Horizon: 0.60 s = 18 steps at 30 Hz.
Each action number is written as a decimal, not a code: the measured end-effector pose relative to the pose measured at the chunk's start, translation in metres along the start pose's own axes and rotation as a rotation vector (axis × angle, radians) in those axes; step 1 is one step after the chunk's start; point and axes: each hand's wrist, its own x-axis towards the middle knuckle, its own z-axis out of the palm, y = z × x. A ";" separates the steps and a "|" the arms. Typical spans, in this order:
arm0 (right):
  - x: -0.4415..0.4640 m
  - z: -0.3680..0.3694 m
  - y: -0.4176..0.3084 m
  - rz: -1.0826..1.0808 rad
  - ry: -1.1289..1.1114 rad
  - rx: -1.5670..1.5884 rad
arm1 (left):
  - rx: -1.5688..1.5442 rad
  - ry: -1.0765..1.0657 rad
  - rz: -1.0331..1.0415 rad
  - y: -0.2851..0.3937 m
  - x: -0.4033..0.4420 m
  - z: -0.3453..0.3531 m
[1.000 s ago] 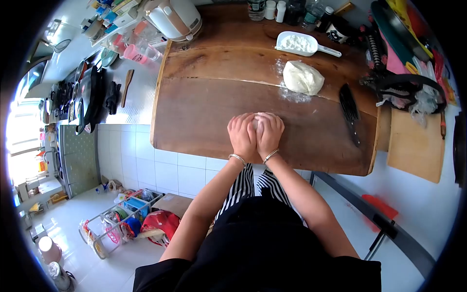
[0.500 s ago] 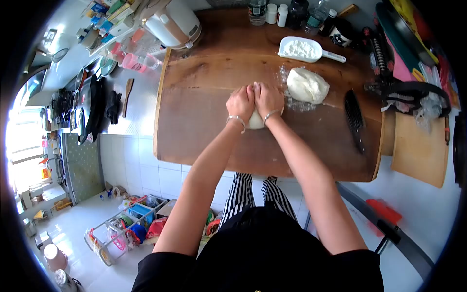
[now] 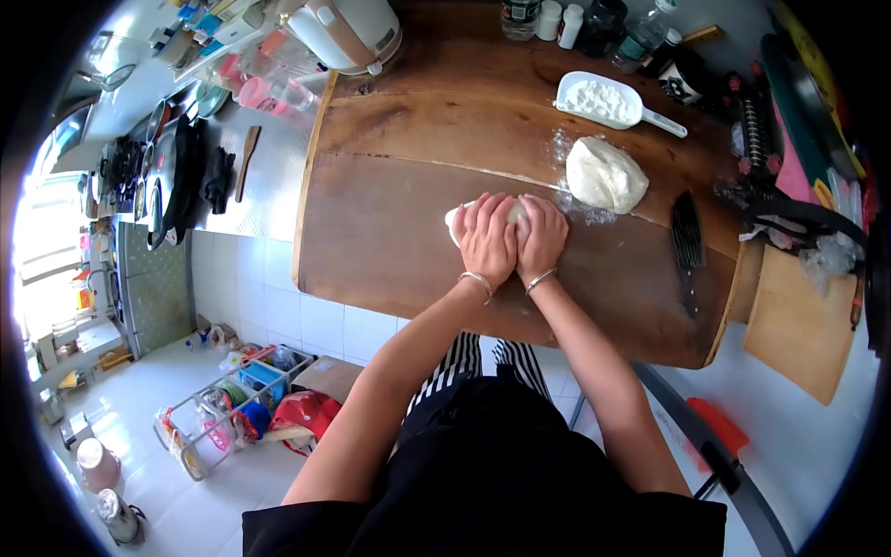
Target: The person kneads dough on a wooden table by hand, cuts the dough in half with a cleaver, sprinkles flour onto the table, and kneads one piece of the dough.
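Note:
A piece of pale dough lies on the wooden board, mostly covered by my hands. My left hand rests over its middle with the fingers curved around it. Beside it, touching, my right hand wraps the dough's right side. Between the fingers a little dough shows; its underside is hidden. A larger dough lump sits behind and to the right on scattered flour. Farther back is a white scoop holding flour.
A black-bladed knife lies near the board's right edge. An electric kettle stands at the back left, and bottles line the back. A wooden spatula is on the left counter. A tan cutting board is at the right.
My hands have drawn back toward me from their stretched position and now cup the dough, which shows at their left instead of under the wrists. The view has shifted slightly.

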 end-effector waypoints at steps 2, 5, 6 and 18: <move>0.019 0.009 0.005 0.015 0.013 -0.037 | -0.026 -0.037 -0.059 -0.002 0.020 0.006; 0.044 0.017 0.007 0.142 -0.001 -0.033 | -0.014 -0.065 -0.051 -0.007 0.053 0.009; 0.052 0.020 0.006 0.146 0.011 -0.039 | -0.007 -0.121 -0.050 -0.010 0.063 0.011; -0.060 -0.020 -0.083 1.039 -0.306 1.056 | 0.111 -0.627 0.922 -0.049 0.074 -0.049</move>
